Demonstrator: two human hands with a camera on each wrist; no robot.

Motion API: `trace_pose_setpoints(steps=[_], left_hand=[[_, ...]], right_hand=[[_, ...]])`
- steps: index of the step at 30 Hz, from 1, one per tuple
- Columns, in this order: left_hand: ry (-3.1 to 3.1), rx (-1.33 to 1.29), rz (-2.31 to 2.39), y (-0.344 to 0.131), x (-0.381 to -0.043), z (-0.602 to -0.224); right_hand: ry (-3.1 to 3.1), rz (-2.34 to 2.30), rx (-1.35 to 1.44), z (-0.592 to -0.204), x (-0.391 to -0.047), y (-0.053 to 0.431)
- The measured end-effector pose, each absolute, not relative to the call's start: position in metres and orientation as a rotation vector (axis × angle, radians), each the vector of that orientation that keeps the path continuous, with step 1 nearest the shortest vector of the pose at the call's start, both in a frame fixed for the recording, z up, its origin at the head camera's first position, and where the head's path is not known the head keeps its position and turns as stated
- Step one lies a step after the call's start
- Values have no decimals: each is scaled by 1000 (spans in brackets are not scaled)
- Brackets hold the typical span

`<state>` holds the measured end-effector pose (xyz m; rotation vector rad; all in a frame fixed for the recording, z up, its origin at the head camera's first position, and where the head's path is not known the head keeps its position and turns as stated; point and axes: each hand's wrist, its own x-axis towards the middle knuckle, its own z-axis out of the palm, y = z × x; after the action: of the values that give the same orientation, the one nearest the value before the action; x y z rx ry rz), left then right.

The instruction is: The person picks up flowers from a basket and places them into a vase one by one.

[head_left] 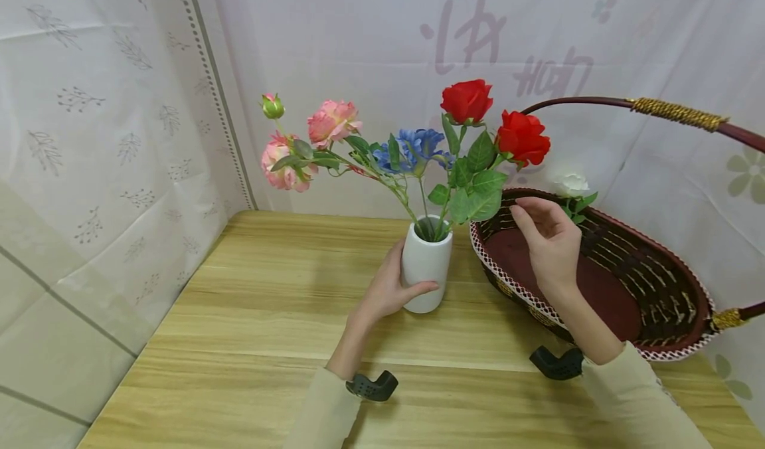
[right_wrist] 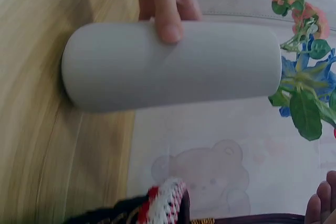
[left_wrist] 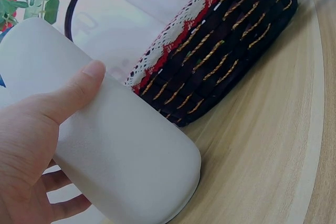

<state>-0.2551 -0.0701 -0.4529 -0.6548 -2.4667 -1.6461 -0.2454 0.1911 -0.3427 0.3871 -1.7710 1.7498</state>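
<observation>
My left hand grips the side of a white vase, its thumb across the front. The vase stands upright on the wooden table. From its mouth rise two red roses, a blue flower and a branch of pink flowers with a bud, spreading left and right. Over the basket, to the right of the vase, my right hand is raised with loosely bent fingers and nothing between them. A white flower with green leaves shows at the basket's back rim, partly behind this hand.
The dark woven basket has a lace-trimmed rim and a tall arched handle wrapped in gold cord. White printed curtains hang behind and to the left of the table.
</observation>
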Motion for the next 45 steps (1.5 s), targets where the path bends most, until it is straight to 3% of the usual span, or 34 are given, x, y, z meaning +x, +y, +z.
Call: trace_pose_setpoints(steps=[15,45], left_hand=[[-2467,-656,-1652,-70,-254,-452],[-2477,-640,-1651,-69,-254,-452]], right_hand=[[-1942,1540,254,-337,-258,229],[-2178,1621,-74,-343,-295,296]])
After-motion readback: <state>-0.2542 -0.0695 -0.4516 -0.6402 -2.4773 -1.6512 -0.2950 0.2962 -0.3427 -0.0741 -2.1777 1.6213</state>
